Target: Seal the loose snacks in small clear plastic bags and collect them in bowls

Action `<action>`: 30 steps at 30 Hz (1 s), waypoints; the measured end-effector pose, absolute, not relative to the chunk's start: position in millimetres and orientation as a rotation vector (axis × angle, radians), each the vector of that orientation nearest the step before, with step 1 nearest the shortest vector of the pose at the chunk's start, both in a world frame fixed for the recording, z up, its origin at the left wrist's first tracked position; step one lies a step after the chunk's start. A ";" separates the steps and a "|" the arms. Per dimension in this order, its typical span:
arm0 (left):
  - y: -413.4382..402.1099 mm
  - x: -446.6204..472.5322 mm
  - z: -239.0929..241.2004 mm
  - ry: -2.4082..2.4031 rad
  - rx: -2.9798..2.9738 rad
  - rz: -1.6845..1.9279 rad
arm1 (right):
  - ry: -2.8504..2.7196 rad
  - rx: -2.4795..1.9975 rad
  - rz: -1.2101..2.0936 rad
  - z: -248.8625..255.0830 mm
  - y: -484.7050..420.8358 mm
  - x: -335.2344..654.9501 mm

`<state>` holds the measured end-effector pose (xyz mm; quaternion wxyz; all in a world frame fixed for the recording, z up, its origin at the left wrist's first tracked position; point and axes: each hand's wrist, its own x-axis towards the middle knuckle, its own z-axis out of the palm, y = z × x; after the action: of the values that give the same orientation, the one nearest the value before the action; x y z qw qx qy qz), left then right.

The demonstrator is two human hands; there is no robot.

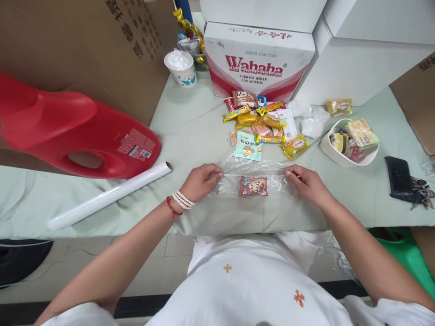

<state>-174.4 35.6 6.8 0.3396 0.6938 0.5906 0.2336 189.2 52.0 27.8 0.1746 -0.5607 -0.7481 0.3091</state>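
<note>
A clear plastic bag [229, 181] is stretched between my two hands just above the green tablecloth. Inside or beneath the film lies a brown snack packet with a cookie picture [253, 186]; I cannot tell which. My left hand [204, 179], with a beaded bracelet at the wrist, pinches the left end of the bag. At the right end my right hand [306, 182] pinches it between thumb and fingers. Right behind the bag is a pale green snack packet [248, 146], at the front of a heap of wrapped snacks [261, 120].
A red jug [84, 131] and a white film roll [112, 194] lie to the left. Behind stand a paper cup [181, 68] and a Wahaha box [258, 63]. On the right are a white snack bowl [335, 147], a dark case [401, 179] and keys [423, 192].
</note>
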 end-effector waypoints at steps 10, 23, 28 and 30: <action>15.9 -170.2 51.9 2.264 1.959 1.494 | -2.294 -1.492 0.190 43.3 75.7 162.4; -7.8 -72.8 4.4 1.538 2.585 0.505 | -2.405 -1.949 0.881 15.9 128.5 113.5; -10.8 -74.2 6.1 1.532 2.591 0.510 | -2.316 -1.395 0.944 30.2 124.6 126.6; -11.1 -72.8 6.4 1.541 2.584 0.515 | -2.367 -1.159 0.812 45.8 112.2 127.5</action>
<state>-72.8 -11.1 6.4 0.0447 0.8457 0.5043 0.1687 127.5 112.2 45.8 0.1908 -0.4126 -0.8425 0.2891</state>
